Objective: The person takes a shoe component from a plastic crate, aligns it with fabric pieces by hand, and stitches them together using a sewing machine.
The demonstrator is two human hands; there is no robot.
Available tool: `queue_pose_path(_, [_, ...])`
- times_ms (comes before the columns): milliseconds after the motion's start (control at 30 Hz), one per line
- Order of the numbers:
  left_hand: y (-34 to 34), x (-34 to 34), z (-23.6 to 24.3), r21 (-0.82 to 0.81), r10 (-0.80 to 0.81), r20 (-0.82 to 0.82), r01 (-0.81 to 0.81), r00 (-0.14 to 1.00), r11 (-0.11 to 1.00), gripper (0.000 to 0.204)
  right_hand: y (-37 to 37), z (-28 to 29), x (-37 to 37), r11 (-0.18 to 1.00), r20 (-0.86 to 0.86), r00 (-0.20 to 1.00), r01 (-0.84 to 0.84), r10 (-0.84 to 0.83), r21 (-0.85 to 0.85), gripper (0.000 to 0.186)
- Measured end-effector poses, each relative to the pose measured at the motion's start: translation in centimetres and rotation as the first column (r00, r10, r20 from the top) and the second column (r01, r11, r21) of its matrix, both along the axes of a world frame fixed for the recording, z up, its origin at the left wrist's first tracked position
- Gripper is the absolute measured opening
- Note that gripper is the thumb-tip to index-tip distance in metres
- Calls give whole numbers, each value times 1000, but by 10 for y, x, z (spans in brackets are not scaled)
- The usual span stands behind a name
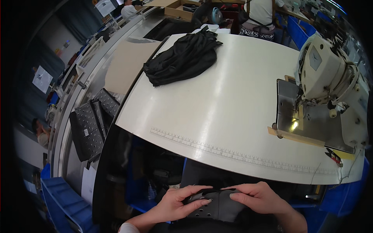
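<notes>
Hands (175,204) on dark perforated piece (224,207); its lower edge indistinct

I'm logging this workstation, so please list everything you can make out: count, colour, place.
Held piece: one, dark grey, between both hands
Table: one, white, centre
Printed scale: one, grey, table's near edge
Sewing machine: one, off-white, table's right side
Small tool: one, red and black, table's near right
Bunched cloth: one heap, black, table's far left
Perforated pieces: several, black, left of table
Flat sheet: one, beige, beyond perforated pieces
Paper: one, white, lower left
Bins: several, blue, lower left, under table, upper right
Open box: one, brown, beyond table
Other people: at least three, pale tops, background
Left hand: one, bare, on held piece's left
Right hand: one, bare, on its right
</notes>
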State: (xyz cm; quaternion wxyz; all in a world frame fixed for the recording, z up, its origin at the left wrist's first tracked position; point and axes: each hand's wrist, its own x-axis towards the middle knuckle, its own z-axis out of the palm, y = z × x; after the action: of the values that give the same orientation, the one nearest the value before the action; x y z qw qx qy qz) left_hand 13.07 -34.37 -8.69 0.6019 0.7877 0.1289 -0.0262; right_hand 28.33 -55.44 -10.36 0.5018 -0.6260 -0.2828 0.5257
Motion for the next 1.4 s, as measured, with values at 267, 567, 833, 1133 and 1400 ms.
queue_pose_path(267, [0, -7, -19, 386, 104, 404, -273, 909, 881, 26, 1, 0, -16, 946, 94, 958, 249, -273, 205, 29])
queue_pose_path(567, [24, -1, 15, -249, 110, -30, -115, 993, 962, 17, -7, 9, 2, 963, 280, 958, -128, 59, 237, 38])
queue_pose_path(833, [14, -7, 0, -275, -50, 26, 55, 998, 960, 53, -11, -9, -18, 988, 227, 973, -70, 38, 138, 33])
queue_pose_path(1133, [-9, -4, -19, 49, -94, 35, 93, 995, 994, 29, -10, -9, -31, 988, 391, 920, -64, 5, 139, 31])
queue_pose_path(1400, [-14, 3, -14, 30, -87, 75, 85, 993, 996, 27, 7, 4, -31, 891, 809, 446, -51, -383, 450, 31])
